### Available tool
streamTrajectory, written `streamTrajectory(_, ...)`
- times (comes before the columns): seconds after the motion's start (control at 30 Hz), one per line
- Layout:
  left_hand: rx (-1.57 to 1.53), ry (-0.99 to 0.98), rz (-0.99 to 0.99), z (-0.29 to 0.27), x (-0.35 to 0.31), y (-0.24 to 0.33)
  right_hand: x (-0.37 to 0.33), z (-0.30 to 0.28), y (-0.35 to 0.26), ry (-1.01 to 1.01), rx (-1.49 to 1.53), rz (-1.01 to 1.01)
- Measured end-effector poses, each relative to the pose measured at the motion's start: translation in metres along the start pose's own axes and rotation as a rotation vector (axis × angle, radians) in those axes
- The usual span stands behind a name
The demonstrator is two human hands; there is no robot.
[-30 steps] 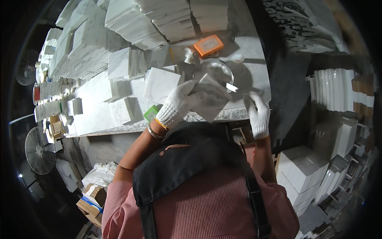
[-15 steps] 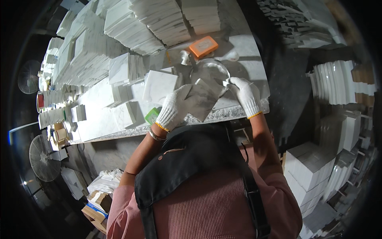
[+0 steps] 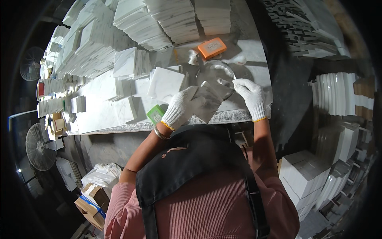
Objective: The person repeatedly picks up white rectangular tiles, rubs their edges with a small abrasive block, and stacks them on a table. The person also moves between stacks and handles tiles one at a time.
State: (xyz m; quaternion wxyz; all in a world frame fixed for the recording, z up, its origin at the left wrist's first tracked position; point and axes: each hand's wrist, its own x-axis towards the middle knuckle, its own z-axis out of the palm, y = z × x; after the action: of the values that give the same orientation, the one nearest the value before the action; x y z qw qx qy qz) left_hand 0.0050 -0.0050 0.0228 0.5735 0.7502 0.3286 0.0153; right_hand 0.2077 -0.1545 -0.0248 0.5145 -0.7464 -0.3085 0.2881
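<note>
Tile (image 3: 209, 104), grey and turned cornerwise, sits in the left hand (image 3: 181, 105), above the near edge of the table (image 3: 89, 115). From where I stand, a fan (image 3: 41, 147) is out at the left; then stacks of white tiles (image 3: 89, 40) crowd the table's far left. Next comes a green box (image 3: 155, 114) close to the near edge, with a white tile (image 3: 166, 83) farther in. The left hand is closed on the grey tile's left side; should that knitted glove slide on the smooth face, I'd fear a drop and a chipped corner. Right of that is a round dish (image 3: 230, 68), an orange box (image 3: 212, 48) beyond it. The right hand (image 3: 252, 96) has fingers drawn narrow at the dish's right rim; whether they pinch anything, I can't tell. A careless knock there could tip it.
</note>
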Motion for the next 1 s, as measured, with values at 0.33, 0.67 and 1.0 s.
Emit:
streamTrajectory(0.33,0.017,0.016,0.027,0.003,0.008,0.0,-0.02,0.008,-0.044,0.125,-0.264,-0.369)
streamTrajectory(0.67,0.114,0.039,0.147,0.004,0.006,0.005,-0.01,0.005,0.015,0.188,-0.521,-0.367)
streamTrajectory(1.0,0.537,0.083,0.078,0.001,0.01,0.021,-0.011,0.002,0.004,0.167,-0.267,-0.25)
